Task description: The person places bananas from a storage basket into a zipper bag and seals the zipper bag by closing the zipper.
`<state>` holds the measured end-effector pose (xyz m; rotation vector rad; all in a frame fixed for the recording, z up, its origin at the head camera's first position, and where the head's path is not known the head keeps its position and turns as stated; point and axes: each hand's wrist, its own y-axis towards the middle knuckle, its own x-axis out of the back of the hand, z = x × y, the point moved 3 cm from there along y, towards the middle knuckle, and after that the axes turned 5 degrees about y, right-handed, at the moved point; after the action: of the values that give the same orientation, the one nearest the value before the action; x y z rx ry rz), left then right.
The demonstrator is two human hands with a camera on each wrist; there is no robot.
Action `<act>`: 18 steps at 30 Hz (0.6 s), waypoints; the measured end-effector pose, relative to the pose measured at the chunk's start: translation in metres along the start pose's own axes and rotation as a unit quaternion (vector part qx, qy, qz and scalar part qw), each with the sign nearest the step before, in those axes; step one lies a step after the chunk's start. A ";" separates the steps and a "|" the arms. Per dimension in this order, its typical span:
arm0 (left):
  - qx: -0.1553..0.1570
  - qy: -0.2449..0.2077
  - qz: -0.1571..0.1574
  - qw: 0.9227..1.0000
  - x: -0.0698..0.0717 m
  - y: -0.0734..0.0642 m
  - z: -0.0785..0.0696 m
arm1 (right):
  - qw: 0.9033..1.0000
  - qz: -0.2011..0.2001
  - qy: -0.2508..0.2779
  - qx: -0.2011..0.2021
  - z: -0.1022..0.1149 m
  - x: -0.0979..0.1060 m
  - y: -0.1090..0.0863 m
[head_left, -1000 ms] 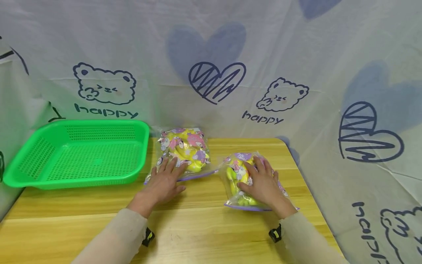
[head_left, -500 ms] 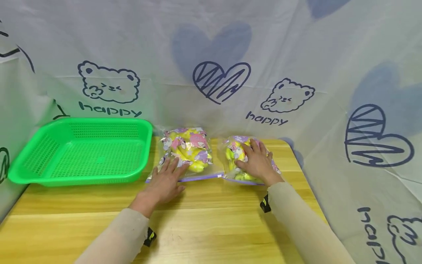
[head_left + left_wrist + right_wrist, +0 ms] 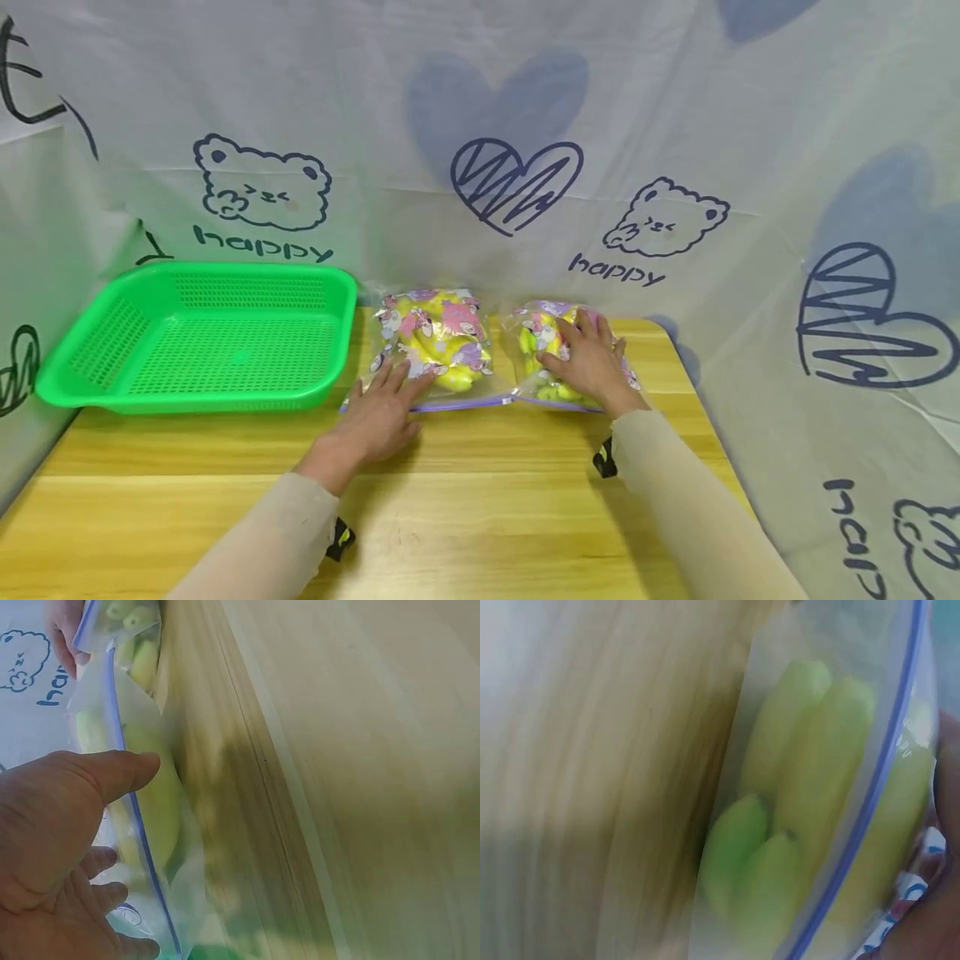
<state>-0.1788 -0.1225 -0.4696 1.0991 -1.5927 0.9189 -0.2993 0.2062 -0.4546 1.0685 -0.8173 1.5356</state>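
Observation:
Two clear zip bags with cartoon prints and purple seals lie side by side at the table's back edge. My left hand (image 3: 380,417) rests with spread fingertips on the lower left of the left zip bag (image 3: 435,333), which holds yellow pieces. Over the right zip bag (image 3: 542,333) lies my right hand (image 3: 592,362), fingers spread across its top and thumb toward its left side. In the right wrist view, yellow bananas (image 3: 825,757) with greenish tips show through the plastic. The left wrist view shows my left thumb (image 3: 127,774) above the left bag's seal.
A green plastic basket (image 3: 232,396) with perforated walls stands on the left of the wooden table (image 3: 480,517). Behind and to the right hangs a pale curtain (image 3: 390,225) printed with hearts and bears.
My right hand has slid the right bag away from me, to the back edge beside the left bag. My left hand stays on its bag. The head view has shifted slightly.

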 end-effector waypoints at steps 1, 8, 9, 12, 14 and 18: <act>0.001 -0.002 -0.006 1.000 0.000 -0.001 0.000 | 1.000 -0.014 0.000 0.005 0.001 0.002 -0.004; 0.002 -0.024 -0.106 0.994 0.008 -0.034 -0.010 | 0.989 -0.137 0.011 0.050 0.018 0.004 -0.064; 0.003 -0.027 -0.124 0.992 0.009 -0.042 -0.011 | 0.987 -0.150 0.012 0.058 0.021 0.003 -0.075; 0.012 -0.031 -0.159 0.987 0.011 -0.069 -0.009 | 0.982 -0.174 0.003 0.075 0.027 -0.004 -0.105; 0.024 -0.028 -0.166 0.985 0.012 -0.086 -0.003 | 0.981 -0.178 -0.008 0.082 0.030 -0.008 -0.120; 0.049 -0.002 -0.173 0.984 0.014 -0.113 0.017 | 0.981 -0.167 -0.028 0.096 0.039 -0.017 -0.134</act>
<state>-0.0785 -0.1769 -0.4533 1.3954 -1.3137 0.7662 -0.1590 0.1944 -0.4597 1.3225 -0.5007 1.3219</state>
